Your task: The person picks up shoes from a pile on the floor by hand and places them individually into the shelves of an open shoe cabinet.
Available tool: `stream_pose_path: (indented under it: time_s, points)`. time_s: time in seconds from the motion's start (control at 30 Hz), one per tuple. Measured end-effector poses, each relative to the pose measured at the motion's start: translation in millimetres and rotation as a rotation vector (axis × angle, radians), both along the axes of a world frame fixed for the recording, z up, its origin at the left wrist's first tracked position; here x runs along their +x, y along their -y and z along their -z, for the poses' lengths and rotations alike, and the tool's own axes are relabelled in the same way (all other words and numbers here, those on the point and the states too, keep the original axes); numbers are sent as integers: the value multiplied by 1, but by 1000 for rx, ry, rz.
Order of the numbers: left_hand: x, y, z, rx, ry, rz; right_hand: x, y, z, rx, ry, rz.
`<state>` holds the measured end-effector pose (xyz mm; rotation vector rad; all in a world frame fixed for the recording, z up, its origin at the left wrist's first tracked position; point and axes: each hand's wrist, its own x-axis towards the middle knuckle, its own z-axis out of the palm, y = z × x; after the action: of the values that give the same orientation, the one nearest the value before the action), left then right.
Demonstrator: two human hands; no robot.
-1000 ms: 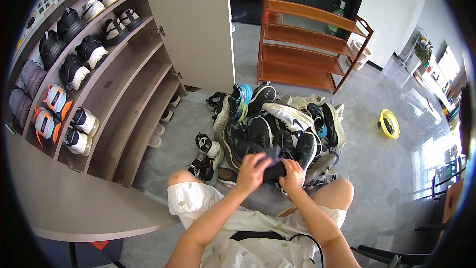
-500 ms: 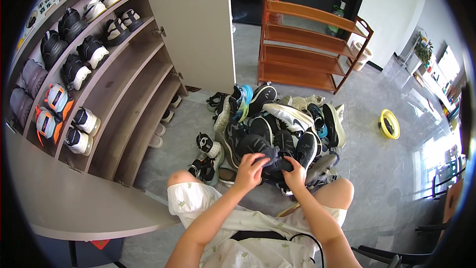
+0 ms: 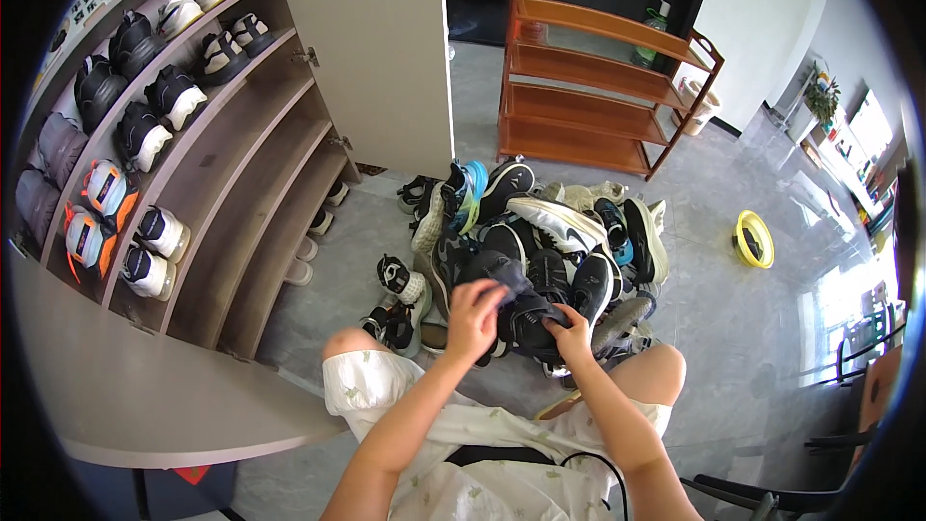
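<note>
A heap of mostly black-and-white shoes (image 3: 598,282) lies on the floor in front of my crossed legs. At its near side, my left hand (image 3: 473,320) pinches a dark grey, soft, cloth-like piece (image 3: 513,278), slightly blurred. My right hand (image 3: 571,336) grips the edge of a black shoe (image 3: 524,325) just below that piece. Where the soft piece ends and the shoes behind begin is hard to make out. A white sneaker (image 3: 558,220) rests on top of the heap, and a blue-and-black one (image 3: 470,195) leans at its far left.
To the left stands an open shoe cabinet (image 3: 253,169) with pairs on its upper shelves. Its tall door (image 3: 376,48) is swung out. Beyond the heap is a brown wooden rack (image 3: 588,106). A yellow basin (image 3: 754,239) sits on the floor at right.
My left hand has moved slightly left, away from my right hand, drawing the soft grey piece up and left. More of the black shoe shows between the hands.
</note>
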<state>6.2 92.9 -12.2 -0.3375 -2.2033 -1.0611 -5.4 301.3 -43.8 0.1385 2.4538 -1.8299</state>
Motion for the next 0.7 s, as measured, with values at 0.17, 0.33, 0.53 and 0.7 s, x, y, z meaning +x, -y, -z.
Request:
stream_pose_path:
  time_s: [0.17, 0.33, 0.53, 0.7]
  points:
    - [-14, 20, 10, -55, 34, -241, -1, 1, 6, -521, 326, 35]
    - [16, -29, 19, -25, 100, 38, -11, 6, 26, -789, 605, 300]
    - [28, -45, 23, 11, 87, 109, -23, 3, 45, -890, 789, 216]
    - [25, -42, 15, -30, 24, 189, -33, -11, 58, -846, 772, 327]
